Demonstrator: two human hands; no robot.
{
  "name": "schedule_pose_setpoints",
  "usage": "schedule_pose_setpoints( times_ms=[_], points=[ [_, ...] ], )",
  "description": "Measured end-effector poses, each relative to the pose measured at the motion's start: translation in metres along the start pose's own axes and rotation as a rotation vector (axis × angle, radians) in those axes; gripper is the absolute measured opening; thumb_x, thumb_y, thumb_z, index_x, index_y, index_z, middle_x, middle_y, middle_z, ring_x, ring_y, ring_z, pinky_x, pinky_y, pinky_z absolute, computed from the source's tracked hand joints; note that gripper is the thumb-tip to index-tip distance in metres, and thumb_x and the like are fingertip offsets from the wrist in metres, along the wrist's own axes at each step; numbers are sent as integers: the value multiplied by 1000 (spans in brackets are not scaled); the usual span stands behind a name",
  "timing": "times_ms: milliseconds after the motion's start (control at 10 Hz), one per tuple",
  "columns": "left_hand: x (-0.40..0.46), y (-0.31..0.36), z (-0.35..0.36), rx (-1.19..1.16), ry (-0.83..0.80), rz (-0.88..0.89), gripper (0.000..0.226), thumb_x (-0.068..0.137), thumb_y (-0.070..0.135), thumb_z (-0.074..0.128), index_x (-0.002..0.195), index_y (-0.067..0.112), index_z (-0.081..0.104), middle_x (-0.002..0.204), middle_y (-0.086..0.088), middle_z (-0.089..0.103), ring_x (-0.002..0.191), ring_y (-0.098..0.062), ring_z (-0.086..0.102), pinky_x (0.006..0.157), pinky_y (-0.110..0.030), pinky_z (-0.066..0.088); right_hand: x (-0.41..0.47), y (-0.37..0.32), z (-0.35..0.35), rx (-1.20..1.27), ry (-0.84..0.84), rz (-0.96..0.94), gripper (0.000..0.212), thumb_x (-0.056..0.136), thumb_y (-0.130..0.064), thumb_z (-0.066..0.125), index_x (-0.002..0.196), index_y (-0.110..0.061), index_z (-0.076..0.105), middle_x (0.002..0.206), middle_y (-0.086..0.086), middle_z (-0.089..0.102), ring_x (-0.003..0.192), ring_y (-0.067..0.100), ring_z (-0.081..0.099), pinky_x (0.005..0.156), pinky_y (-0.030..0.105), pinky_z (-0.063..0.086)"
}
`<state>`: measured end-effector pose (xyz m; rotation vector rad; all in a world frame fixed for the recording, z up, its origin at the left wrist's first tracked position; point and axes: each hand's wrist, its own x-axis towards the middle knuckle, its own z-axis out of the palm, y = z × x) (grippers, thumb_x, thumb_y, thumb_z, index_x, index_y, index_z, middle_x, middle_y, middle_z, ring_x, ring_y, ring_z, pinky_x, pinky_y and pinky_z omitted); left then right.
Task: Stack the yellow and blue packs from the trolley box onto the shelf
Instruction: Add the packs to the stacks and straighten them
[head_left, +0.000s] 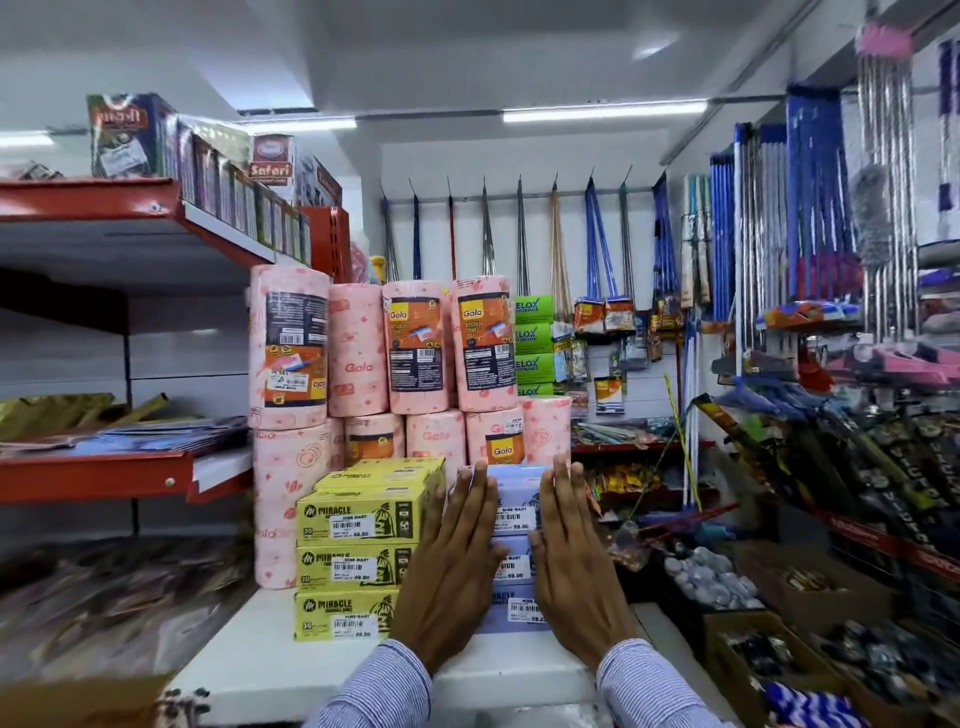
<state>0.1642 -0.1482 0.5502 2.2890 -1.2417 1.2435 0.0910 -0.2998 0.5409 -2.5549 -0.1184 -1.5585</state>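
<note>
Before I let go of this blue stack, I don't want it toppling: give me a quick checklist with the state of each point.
1. Both hands flat on the front: ok. The left hand and right hand press open-palmed against the blue packs.
2. Blue packs aligned one over another: ok, three price labels line up vertically.
3. Blue stack snug against the yellow packs: cannot tell, the left hand covers the seam.
4. Yellow stack square: ok for the front three; the top ones sit further back.
5. Room behind: cannot tell, the pink paper rolls stand close behind.
6. Stack well back from the shelf edge: ok.
</note>
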Motion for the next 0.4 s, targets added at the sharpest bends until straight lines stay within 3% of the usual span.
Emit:
schedule_pose_setpoints(
  times_ms=[100, 400],
  points=[
    [0, -1, 1, -7, 1, -8, 62, 101, 33, 34, 153, 11, 6, 163, -9, 3, 151, -23, 0, 117, -49, 12, 0, 0, 1, -53, -3, -2, 63, 99, -19, 37, 152, -6, 5, 163, 11, -1, 150, 28, -2, 122, 42, 6],
    [0, 1, -6, -14, 26, -3, 64, 102, 32, 35, 153, 11, 3, 163, -9, -2, 151, -22, -3, 117, -49, 15, -2, -5, -3, -121, 0, -19, 67, 97, -19, 41, 152, -7, 5, 164, 7, -7, 150, 27, 0, 119, 47, 10]
  ],
)
